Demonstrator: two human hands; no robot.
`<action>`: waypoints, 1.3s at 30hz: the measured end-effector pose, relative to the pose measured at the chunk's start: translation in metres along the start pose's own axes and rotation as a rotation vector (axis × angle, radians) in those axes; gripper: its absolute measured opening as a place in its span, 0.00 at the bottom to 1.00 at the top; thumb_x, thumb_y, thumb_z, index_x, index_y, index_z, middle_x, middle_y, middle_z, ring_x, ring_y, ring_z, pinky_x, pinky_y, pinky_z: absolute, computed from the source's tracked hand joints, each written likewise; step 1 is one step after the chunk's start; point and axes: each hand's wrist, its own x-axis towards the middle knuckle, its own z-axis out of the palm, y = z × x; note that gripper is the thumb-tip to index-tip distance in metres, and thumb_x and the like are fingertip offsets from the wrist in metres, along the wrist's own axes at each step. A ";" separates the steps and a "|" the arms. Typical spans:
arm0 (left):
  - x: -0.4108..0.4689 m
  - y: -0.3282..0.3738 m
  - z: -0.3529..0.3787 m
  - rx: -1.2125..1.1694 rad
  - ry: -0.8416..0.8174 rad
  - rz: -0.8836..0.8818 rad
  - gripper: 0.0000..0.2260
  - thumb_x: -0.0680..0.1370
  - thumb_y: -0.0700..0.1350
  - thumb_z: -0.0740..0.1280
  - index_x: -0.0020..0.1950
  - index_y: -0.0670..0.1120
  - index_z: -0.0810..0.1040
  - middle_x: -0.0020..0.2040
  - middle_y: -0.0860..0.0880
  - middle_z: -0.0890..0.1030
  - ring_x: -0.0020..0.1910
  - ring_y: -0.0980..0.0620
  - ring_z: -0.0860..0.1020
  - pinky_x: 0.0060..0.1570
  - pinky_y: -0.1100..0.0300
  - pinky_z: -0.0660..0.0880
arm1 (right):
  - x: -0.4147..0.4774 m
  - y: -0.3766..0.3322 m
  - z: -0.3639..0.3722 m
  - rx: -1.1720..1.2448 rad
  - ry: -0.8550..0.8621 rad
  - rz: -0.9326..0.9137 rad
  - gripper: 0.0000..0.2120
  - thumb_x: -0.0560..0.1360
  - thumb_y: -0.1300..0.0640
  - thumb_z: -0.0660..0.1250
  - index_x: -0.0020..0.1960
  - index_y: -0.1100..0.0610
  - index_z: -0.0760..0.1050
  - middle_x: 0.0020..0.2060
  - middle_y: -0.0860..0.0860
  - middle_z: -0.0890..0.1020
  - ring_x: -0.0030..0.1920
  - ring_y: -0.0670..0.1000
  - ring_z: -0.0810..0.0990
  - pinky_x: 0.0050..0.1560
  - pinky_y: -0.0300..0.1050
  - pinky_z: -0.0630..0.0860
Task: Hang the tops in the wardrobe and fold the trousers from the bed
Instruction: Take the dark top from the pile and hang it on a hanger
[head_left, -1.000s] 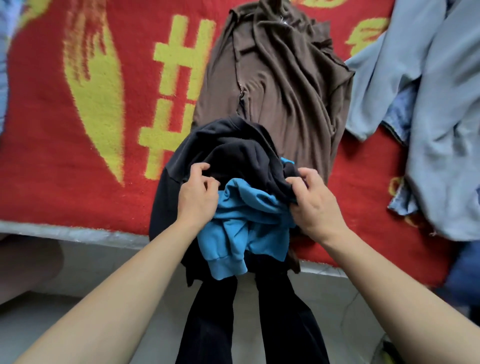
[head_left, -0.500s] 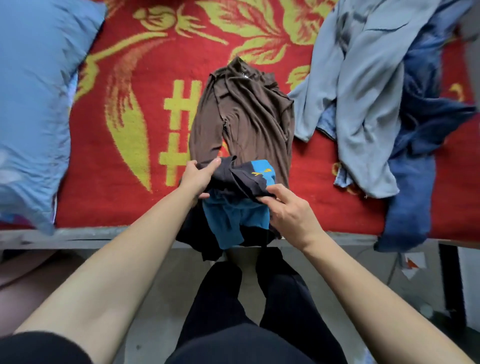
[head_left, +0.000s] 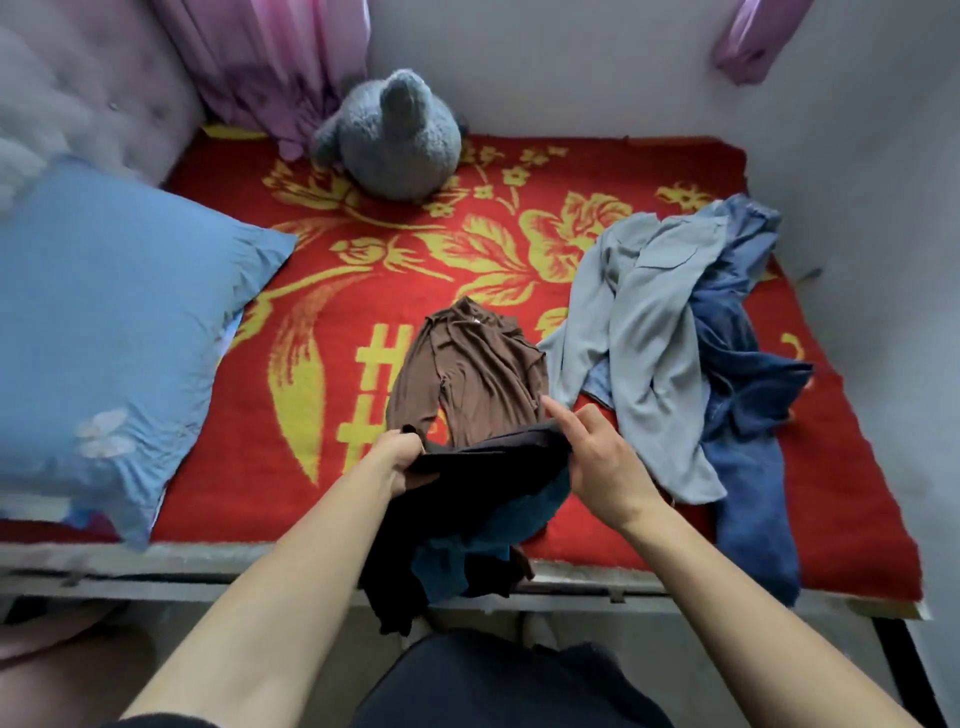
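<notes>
A black garment with a teal-blue lining hangs bunched over the near edge of the bed. My left hand grips its upper left edge. My right hand holds the upper right edge, with the index finger pointing up. Just beyond lies a crumpled brown top on the red blanket. To the right is a heap with a light grey-blue garment over dark blue denim.
The red and yellow blanket covers the bed. A blue pillow lies at the left, a grey plush toy at the back. The bed's metal frame runs along the near edge. Walls close in at the back and right.
My head has drawn back and up, so the whole bed shows. Both hands have raised the black and teal garment and spread its top edge between them.
</notes>
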 end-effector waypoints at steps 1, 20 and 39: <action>-0.011 0.003 -0.005 0.001 0.015 0.029 0.09 0.74 0.26 0.56 0.46 0.35 0.73 0.42 0.38 0.74 0.35 0.41 0.75 0.23 0.52 0.79 | 0.005 0.002 -0.002 0.009 -0.052 0.036 0.35 0.70 0.72 0.64 0.75 0.53 0.67 0.47 0.52 0.70 0.46 0.57 0.75 0.43 0.49 0.75; -0.316 -0.150 -0.186 0.065 1.423 0.551 0.16 0.80 0.53 0.65 0.52 0.41 0.84 0.47 0.39 0.83 0.46 0.39 0.81 0.43 0.53 0.75 | 0.044 -0.246 0.004 0.532 -0.330 -0.422 0.14 0.79 0.43 0.64 0.47 0.53 0.74 0.47 0.52 0.69 0.41 0.51 0.69 0.44 0.44 0.65; -0.639 -0.477 -0.367 -0.504 1.427 0.594 0.07 0.79 0.39 0.67 0.45 0.49 0.83 0.48 0.45 0.83 0.39 0.50 0.84 0.35 0.55 0.82 | -0.327 -0.577 -0.034 0.698 -0.264 -0.883 0.12 0.82 0.51 0.61 0.59 0.57 0.75 0.55 0.54 0.74 0.56 0.57 0.74 0.50 0.43 0.63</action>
